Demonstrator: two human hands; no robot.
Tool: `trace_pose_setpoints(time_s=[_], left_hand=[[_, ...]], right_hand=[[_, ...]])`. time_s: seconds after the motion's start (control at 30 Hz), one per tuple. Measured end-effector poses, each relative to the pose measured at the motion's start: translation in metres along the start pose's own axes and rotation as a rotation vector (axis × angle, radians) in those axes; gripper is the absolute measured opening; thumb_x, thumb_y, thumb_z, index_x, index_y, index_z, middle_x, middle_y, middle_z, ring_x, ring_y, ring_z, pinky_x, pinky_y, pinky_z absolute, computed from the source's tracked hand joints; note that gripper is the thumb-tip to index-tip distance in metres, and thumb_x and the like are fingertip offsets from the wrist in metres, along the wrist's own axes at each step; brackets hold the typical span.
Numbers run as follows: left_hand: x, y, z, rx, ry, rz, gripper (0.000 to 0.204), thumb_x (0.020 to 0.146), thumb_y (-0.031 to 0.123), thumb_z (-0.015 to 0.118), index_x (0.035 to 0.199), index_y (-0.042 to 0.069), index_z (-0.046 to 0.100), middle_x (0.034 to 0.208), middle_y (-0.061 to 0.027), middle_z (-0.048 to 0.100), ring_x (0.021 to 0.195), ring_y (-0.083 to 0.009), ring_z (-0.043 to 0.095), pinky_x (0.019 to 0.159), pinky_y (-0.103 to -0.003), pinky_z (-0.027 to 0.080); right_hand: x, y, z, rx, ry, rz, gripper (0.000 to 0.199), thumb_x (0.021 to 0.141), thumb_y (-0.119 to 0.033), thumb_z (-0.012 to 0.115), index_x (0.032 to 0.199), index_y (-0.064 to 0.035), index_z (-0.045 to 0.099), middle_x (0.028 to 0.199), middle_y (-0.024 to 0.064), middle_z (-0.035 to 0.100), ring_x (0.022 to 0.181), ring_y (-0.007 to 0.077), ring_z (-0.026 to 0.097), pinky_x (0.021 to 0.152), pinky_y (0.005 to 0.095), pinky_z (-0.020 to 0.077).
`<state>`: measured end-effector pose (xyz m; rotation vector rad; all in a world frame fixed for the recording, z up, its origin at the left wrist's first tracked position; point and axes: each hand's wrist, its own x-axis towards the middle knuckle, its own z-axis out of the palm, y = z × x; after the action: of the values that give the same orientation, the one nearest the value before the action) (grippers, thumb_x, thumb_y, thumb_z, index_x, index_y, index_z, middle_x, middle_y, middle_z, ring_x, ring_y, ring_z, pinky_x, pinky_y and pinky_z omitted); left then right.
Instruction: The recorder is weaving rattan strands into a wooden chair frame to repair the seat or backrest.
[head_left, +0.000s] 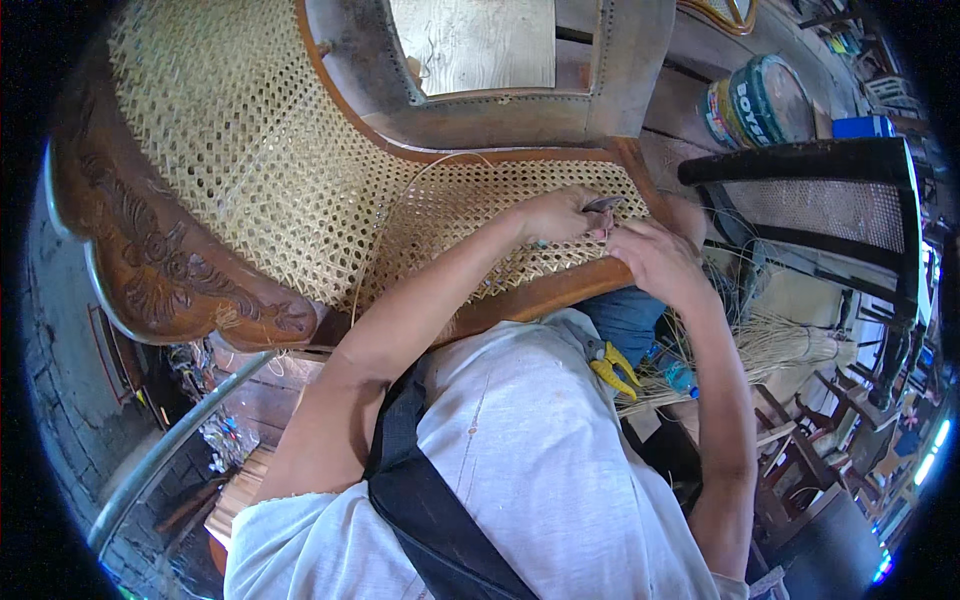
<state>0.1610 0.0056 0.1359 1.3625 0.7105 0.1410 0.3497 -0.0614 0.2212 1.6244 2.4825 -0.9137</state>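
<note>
A carved brown wooden seat frame (190,265) with woven cane webbing (270,180) lies across in front of me. My left hand (555,216) is closed over the narrow right part of the weave. A small tool with a short dark metal blade (603,203) sticks out of its fingers. Close beside it, my right hand (655,258) is pinched together at the front right edge of the frame. What its fingertips grip is too small to make out. One loose cane strand (408,190) loops over the webbing, left of my hands.
Yellow-handled pliers (613,370) rest by my right side, near a bottle (680,378) and a bundle of cane strands (790,345). A black chair frame (800,165) stands at the right, before a green pail (760,100). A metal tube (170,445) runs along the lower left.
</note>
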Motion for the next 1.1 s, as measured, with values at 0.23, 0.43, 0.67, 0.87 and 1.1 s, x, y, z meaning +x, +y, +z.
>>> trace_pose_setpoints(time_s=[0.23, 0.43, 0.67, 0.87, 1.1], left_hand=[[-0.004, 0.004, -0.003, -0.105, -0.008, -0.016, 0.017, 0.092, 0.02, 0.056, 0.096, 0.005, 0.063, 0.082, -0.0015, 0.061, 0.075, -0.0113, 0.053, 0.068, -0.027, 0.044], [-0.001, -0.005, -0.004, -0.216, -0.038, -0.005, 0.014, 0.094, 0.02, 0.056, 0.097, 0.007, 0.061, 0.078, 0.0035, 0.057, 0.065, -0.0063, 0.047, 0.057, -0.023, 0.039], [0.003, -0.019, -0.004, -0.307, -0.058, -0.043, 0.013, 0.095, 0.019, 0.056, 0.095, 0.007, 0.06, 0.078, 0.0038, 0.056, 0.063, -0.0046, 0.046, 0.052, -0.021, 0.038], [-0.007, 0.004, -0.006, -0.261, -0.082, -0.084, 0.015, 0.093, 0.023, 0.061, 0.096, 0.008, 0.062, 0.083, 0.0027, 0.059, 0.066, -0.0063, 0.049, 0.057, -0.023, 0.042], [0.006, 0.008, -0.001, -0.015, -0.126, 0.101, 0.023, 0.085, 0.026, 0.071, 0.093, 0.005, 0.066, 0.076, -0.0006, 0.063, 0.07, -0.0092, 0.057, 0.065, -0.026, 0.047]], right_hand=[[0.003, 0.017, 0.015, -0.16, -0.005, -0.174, 0.027, 0.087, -0.011, 0.055, 0.113, -0.0112, 0.056, 0.098, 0.011, 0.058, 0.095, 0.0314, 0.059, 0.079, 0.0429, 0.0497], [0.002, 0.023, 0.01, -0.013, 0.212, -0.234, 0.031, 0.082, -0.006, 0.055, 0.113, -0.0094, 0.055, 0.097, 0.0097, 0.059, 0.092, 0.0304, 0.06, 0.076, 0.0398, 0.0524], [0.015, 0.014, -0.006, -0.34, -0.205, -0.391, 0.03, 0.079, -0.006, 0.055, 0.108, -0.0055, 0.055, 0.098, 0.0084, 0.055, 0.095, 0.0262, 0.058, 0.075, 0.0378, 0.0531], [0.013, 0.02, 0.003, -0.365, -0.133, -0.395, 0.023, 0.082, -0.008, 0.05, 0.105, -0.0068, 0.055, 0.094, 0.0086, 0.054, 0.096, 0.0243, 0.058, 0.067, 0.037, 0.057], [-0.013, 0.034, 0.005, 0.305, 0.379, 0.195, 0.011, 0.093, -0.008, 0.053, 0.101, -0.0048, 0.058, 0.08, 0.0091, 0.061, 0.068, 0.02, 0.062, 0.057, 0.032, 0.0488]])
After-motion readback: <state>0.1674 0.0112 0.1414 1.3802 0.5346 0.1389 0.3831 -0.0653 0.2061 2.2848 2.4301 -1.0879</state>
